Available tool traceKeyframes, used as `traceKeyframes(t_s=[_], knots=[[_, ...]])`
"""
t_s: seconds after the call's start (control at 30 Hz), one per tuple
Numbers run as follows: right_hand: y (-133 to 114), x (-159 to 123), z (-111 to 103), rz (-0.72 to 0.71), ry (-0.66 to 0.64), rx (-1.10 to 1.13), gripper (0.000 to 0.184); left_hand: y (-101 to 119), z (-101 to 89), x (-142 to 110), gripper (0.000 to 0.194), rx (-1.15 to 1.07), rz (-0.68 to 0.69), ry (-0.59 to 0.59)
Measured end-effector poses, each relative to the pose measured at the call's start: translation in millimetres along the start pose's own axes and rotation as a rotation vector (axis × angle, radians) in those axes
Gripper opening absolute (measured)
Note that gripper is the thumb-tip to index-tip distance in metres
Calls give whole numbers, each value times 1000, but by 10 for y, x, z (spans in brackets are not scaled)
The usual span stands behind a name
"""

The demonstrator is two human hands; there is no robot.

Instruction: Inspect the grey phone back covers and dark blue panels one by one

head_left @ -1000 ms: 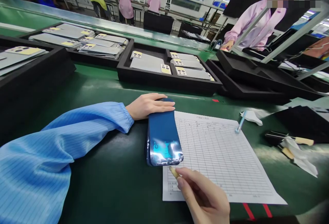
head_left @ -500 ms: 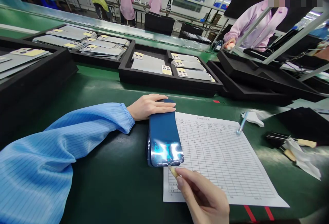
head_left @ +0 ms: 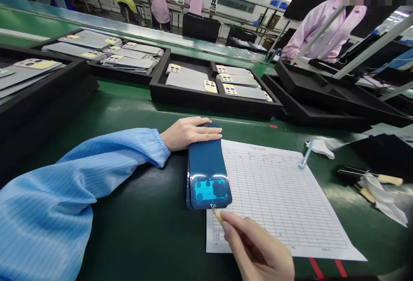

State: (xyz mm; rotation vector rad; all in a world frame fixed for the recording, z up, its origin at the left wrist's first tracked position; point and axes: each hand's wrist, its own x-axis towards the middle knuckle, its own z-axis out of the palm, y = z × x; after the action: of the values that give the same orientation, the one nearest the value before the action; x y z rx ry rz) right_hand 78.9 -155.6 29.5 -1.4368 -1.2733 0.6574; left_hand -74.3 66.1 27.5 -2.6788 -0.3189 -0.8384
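Note:
A dark blue phone back cover [head_left: 206,167] lies on the green bench, with film over its camera area at the near end. My left hand [head_left: 189,132], in a blue sleeve, lies flat with fingers stretched across the cover's far end and presses it down. My right hand [head_left: 258,246] is pinched around a small wooden-handled tool [head_left: 217,214]. The tool's tip touches the cover's near edge. A printed table sheet [head_left: 277,195] lies under and to the right of the cover.
Black trays [head_left: 213,96] with several grey back covers line the far side of the bench. A pen [head_left: 305,154], white wipes and more wooden-handled tools [head_left: 371,177] lie to the right. A person in a pink coat [head_left: 319,27] works across the bench; others stand further back.
Both hands stay in place on the cover. The glare on the cover's near end has gone, so the camera cutouts show through the film.

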Motion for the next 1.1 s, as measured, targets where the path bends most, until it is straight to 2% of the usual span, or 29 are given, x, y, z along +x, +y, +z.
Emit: traceKeyframes(t_s=[0.27,0.47,0.7,0.87,1.1], knots=[[-12,29,-12,30,-51,14,14,3,-3,8,29,8,14,22],[16,56,-15,73,-77,38,10,3,1,7,30,1,-5,-10],[70,24,56,-91,-45,14,15,-11,-4,7,29,8,23,21],[48,-16,91,-195,-25,4,16,-5,4,6,30,-7,8,-2],[37,-7,0,-204,37,-100,17,-9,0,4,30,-28,2,-26]])
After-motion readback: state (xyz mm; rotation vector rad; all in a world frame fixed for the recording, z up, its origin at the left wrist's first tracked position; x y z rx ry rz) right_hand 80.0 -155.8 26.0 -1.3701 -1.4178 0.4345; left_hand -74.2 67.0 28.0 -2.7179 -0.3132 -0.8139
